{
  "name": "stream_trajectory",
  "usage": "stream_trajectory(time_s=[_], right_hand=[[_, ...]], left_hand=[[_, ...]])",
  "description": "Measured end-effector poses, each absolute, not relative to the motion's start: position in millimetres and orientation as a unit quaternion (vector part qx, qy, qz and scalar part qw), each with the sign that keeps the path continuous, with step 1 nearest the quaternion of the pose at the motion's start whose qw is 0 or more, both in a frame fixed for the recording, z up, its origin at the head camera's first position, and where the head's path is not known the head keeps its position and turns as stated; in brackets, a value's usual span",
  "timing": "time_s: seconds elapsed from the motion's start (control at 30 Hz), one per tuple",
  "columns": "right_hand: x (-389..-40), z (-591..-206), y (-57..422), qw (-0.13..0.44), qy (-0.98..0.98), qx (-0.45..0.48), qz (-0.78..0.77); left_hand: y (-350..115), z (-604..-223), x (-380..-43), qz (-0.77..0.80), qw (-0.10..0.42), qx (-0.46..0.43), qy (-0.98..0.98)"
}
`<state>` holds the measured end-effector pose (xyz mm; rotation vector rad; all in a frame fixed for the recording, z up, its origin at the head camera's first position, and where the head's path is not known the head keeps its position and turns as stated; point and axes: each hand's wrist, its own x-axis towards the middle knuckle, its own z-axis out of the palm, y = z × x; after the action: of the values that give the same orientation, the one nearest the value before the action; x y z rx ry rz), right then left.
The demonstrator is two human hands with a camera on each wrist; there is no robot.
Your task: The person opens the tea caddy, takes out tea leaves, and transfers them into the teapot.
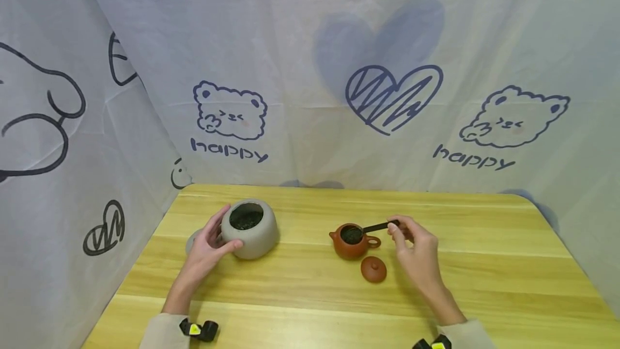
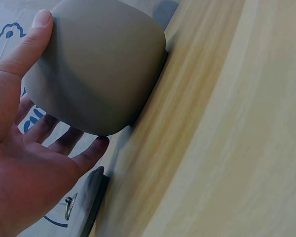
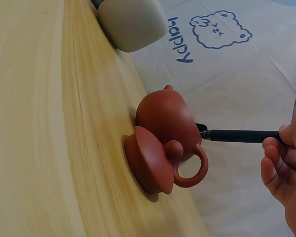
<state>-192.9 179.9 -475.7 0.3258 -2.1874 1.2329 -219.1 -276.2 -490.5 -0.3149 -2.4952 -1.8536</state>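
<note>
Left of centre in the head view, a grey disc (image 1: 191, 242), maybe the jar's cover, is mostly hidden by the left hand (image 1: 205, 246). The grey jar (image 1: 263, 238) is clasped between that hand's thumb and fingers, likely for steadying, mouth uncovered. Right of centre, the red teapot (image 1: 350, 252) is stood on the table (image 1: 290, 306), handle to the right; its red lid (image 1: 373, 270) is laid just below, presumably for access. The black scoop (image 1: 379, 227) is pinched by the right hand (image 1: 418, 252), angled into the teapot mouth. Hands well apart. Scoop tip lost against dark contents (image 1: 351, 235); right hand cut off at the right-wrist frame's right edge.
</note>
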Motion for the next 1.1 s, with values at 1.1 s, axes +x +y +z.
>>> stream_trajectory(time_s=[1.1], right_hand=[[-187.1,-479.9,172.3,0.399,-0.785,0.293,0.373]], left_hand=[[-278.4,-492.4,-221.3,-0.595,0.016,-0.105,-0.796]])
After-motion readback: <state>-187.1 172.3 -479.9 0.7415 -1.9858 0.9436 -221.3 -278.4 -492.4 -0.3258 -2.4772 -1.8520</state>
